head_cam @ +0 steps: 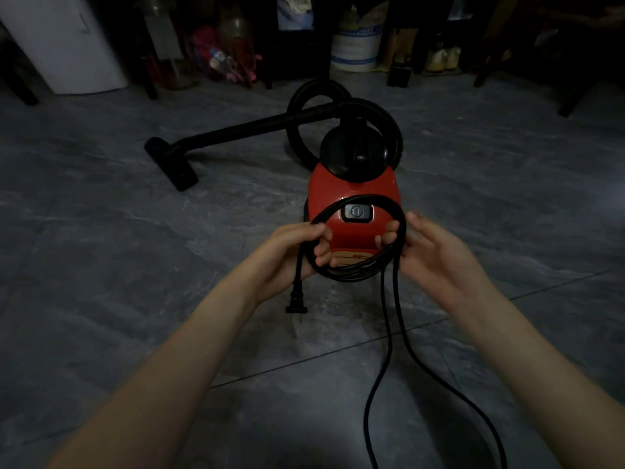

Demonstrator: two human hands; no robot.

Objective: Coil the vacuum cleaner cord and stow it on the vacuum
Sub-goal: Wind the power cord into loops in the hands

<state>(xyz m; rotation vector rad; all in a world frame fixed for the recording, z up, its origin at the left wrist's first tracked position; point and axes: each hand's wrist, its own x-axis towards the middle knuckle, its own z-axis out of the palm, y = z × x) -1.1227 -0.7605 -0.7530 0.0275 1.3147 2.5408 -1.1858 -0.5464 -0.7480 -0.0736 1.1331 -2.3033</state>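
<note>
1. Both bare forearms reach forward from the bottom corners of the view and converge toward the middle.
2. The left grip (pixel 297 248) is curled, thumb on top and fingers wrapped under, closed around the left side of a coiled cord (pixel 358 269).
3. The right grip (pixel 429 252) faces inward, palm to the left; its fingers are loosely bent, the fingertips hooked around the coil's right side.
4. The two wrists sit level, well apart.
</note>
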